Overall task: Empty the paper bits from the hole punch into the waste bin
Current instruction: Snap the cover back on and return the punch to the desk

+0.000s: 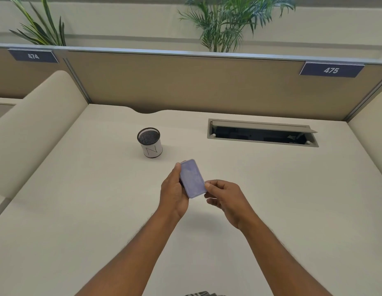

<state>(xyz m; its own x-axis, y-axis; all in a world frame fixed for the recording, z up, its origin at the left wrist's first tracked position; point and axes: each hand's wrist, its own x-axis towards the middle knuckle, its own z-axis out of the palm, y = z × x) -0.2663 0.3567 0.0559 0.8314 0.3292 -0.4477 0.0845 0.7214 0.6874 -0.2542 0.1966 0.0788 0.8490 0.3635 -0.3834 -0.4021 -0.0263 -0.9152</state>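
Lilac hole punch pinched between both hands' fingers.

The underside of the hole punch is concealed by the left hand. Waste bin contents are indiscernible through the mesh.

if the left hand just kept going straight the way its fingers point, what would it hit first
Most likely the mesh cup. The left hand, holding the purple hole punch, points up and slightly left across the desk, roughly at the cup. Depth is hard to judge, so it could pass just to the cup's right.
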